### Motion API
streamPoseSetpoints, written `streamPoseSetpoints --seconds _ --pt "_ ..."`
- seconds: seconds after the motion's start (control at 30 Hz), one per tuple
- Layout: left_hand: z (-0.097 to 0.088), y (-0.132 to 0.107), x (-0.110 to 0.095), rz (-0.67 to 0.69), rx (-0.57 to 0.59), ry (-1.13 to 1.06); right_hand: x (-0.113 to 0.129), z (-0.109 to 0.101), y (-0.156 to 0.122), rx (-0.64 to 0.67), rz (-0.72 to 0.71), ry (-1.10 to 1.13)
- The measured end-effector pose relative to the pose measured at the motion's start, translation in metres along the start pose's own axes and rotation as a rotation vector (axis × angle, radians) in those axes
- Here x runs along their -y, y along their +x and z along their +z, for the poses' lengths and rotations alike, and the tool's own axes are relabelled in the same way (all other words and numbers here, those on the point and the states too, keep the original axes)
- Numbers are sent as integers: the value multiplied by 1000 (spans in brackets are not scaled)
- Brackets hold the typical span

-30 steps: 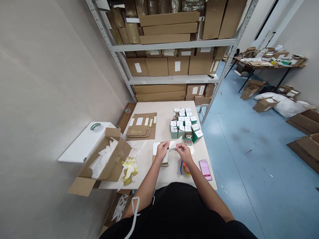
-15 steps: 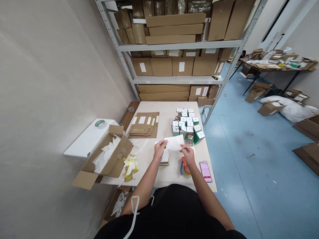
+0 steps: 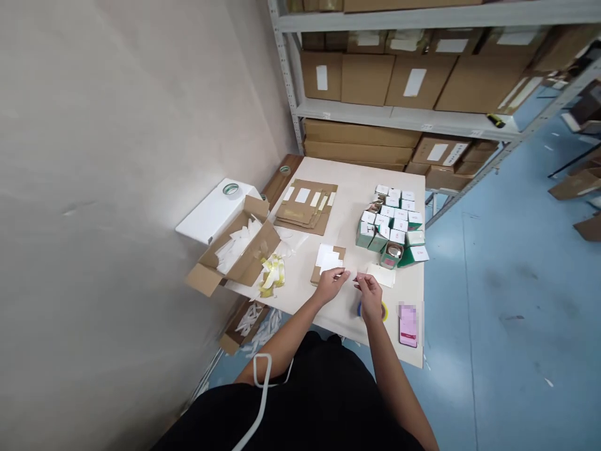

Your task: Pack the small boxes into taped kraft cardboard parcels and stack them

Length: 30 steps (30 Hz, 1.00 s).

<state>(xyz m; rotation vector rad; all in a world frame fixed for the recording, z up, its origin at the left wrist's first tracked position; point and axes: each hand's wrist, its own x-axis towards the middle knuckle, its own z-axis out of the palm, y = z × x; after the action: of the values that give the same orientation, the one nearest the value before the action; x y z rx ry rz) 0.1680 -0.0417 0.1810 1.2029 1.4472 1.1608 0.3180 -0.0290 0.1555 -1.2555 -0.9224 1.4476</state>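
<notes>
My left hand (image 3: 331, 283) hovers over the near edge of the pale table (image 3: 347, 178), fingers curled into a pinch. My right hand (image 3: 370, 293) is a short gap to its right, also pinched, fingertips turned toward the left hand. What the fingers hold is too thin to make out. A white paper sheet (image 3: 381, 274) lies flat just beyond my right hand. A small brown carton with white labels on top (image 3: 328, 260) sits just beyond my left hand. A cluster of small green-and-white boxes (image 3: 392, 224) stands further back on the right.
A stack of flat cardboard blanks (image 3: 307, 205) lies at the back left. An open carton of white scraps (image 3: 239, 247) overhangs the left edge, with yellow strips (image 3: 272, 275) beside it. A pink phone (image 3: 407, 322) and a tape roll (image 3: 384, 310) lie near my right hand. Shelves of cartons (image 3: 404, 75) stand behind.
The white sheet held up between both hands half a second ago now lies on the table. Both hands have dropped closer to the tabletop. The view has swung left and down.
</notes>
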Motion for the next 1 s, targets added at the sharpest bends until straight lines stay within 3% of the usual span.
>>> streamPoseSetpoints --seconds 0.1,0.23,0.4,0.47,0.53,0.67,0.7,0.8,0.9,1.0 --pt "-28 -6 10 0 -85 18 -3 21 0 90 17 8" --pt "-63 -24 19 46 -205 6 -7 65 -5 243 76 -13" --pt "-115 -58 31 64 -360 -48 -21 121 -26 338 18 -77" --pt "-151 -76 41 42 -485 -91 -28 140 -37 322 38 -54" --pt "-199 -99 53 6 -685 -153 -37 158 -48 312 71 -31" --pt "-299 -159 76 -44 -1273 -242 -59 200 -75 321 83 -87" --pt "-320 -176 81 -35 -1360 -238 -66 213 -84 331 78 -110" --pt "-359 -223 91 -8 -1410 -225 -85 258 -114 424 72 -177" --pt "-376 -261 101 -11 -1364 -230 -105 306 -147 548 109 -220" --pt "-388 -295 113 -53 -1392 -224 -125 349 -178 645 160 -239"
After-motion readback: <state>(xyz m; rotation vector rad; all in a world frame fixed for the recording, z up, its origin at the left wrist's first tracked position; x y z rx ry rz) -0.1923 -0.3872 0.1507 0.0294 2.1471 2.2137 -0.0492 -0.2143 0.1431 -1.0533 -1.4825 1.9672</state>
